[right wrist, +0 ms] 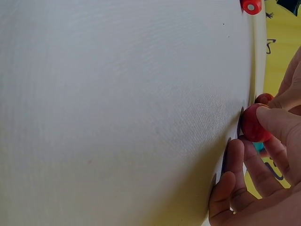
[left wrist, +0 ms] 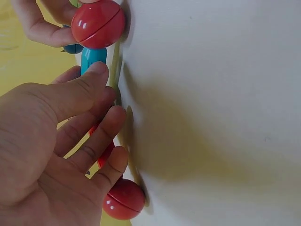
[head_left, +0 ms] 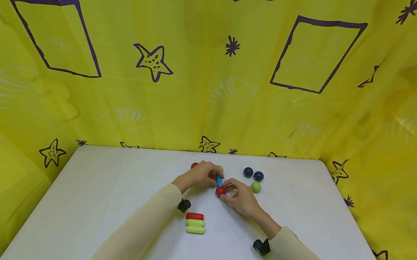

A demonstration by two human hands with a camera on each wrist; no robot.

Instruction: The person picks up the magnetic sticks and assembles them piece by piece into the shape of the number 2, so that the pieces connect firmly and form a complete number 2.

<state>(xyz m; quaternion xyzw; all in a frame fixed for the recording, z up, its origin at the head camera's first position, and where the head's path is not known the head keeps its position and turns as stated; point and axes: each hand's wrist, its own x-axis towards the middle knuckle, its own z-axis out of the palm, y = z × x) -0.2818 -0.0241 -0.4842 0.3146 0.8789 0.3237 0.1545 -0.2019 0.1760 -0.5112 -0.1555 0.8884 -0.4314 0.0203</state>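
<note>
My left hand point(head_left: 204, 175) pinches a short blue rod point(head_left: 219, 180) between thumb and fingers. At the rod's near end sits a glossy red ball point(head_left: 220, 191), which my right hand point(head_left: 243, 198) grips with thumb and fingertips. In the left wrist view the blue rod point(left wrist: 93, 57) meets the red ball point(left wrist: 99, 23) end on. Behind the left fingers a red rod point(left wrist: 106, 154) partly shows, leading to a second red ball point(left wrist: 124, 199). A green ball point(head_left: 220, 168) peeks out beyond the left hand.
Two dark blue balls point(head_left: 253, 174) and a green ball point(head_left: 256, 187) lie right of the hands. Nearer me, a red rod point(head_left: 195, 216) and two light green rods point(head_left: 195, 227) lie side by side on the white table point(head_left: 110, 205). A yellow patterned curtain point(head_left: 179, 108) hangs behind.
</note>
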